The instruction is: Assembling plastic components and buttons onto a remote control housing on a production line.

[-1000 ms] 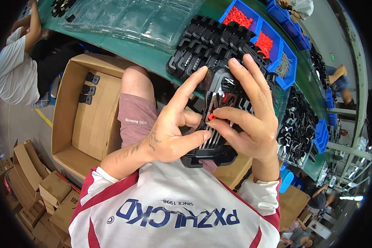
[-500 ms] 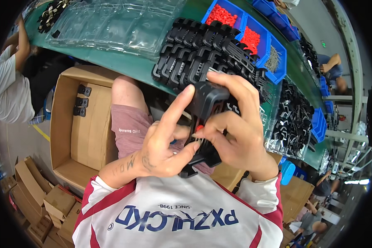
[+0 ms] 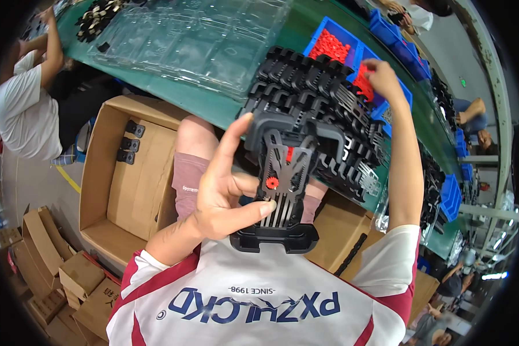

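Head view: left hand [image 3: 222, 196] alone now gripping the black plastic bracket [image 3: 282, 184], thumb across its ribbed lower half, forefinger up along the left edge, held upright over the lap just above the shirt. Right hand [image 3: 380, 81], off the bracket since a moment ago, stretched far out to the blue bin of red parts [image 3: 334, 43], fingers curled into it; contents of the grasp impossible to tell. Red fastener [image 3: 272, 183] already seated at the bracket's middle. Likely fetching another red piece. Stack of black brackets [image 3: 317, 92] on the green table [image 3: 213, 109].
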Demonstrator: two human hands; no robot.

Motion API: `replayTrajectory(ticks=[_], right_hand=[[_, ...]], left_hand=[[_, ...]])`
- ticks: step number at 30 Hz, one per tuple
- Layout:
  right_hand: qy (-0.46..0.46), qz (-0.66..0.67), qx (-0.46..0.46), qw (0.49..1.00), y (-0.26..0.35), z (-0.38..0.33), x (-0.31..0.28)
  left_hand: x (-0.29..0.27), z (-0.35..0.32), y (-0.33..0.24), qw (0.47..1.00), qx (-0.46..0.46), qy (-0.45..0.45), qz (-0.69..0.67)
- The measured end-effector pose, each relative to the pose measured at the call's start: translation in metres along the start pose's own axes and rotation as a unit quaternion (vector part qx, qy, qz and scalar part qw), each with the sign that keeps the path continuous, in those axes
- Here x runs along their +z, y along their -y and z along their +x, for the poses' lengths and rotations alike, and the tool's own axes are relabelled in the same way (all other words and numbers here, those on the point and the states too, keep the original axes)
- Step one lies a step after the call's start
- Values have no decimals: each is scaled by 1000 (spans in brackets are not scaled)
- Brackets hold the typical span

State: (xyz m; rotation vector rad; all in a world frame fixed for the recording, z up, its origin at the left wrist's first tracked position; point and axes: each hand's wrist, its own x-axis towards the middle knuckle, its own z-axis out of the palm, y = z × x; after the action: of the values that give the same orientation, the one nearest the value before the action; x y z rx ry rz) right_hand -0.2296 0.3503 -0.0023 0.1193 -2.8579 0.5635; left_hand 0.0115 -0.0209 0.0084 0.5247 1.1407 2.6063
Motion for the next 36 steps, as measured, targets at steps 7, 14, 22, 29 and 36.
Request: replayTrajectory(ticks=[7,14,22,29,36], right_hand=[[210,-69,74,972,-27,25,38],[231,-14,127,964,-19,15,31],[115,20,128,985,-22,5,16],[-127,471,136,862,45,-52,-55],[-76,554,7,829,161,-202,-67]], left_hand=[[-1,-13,-13,997,-11,-23,69],[-2,-17,-8,999,27,-2,43],[5,-21,-13,994,21,1,107],[3,-22,-5,999,27,0,40],[10,-7,-2,998,-41,-49,0]])
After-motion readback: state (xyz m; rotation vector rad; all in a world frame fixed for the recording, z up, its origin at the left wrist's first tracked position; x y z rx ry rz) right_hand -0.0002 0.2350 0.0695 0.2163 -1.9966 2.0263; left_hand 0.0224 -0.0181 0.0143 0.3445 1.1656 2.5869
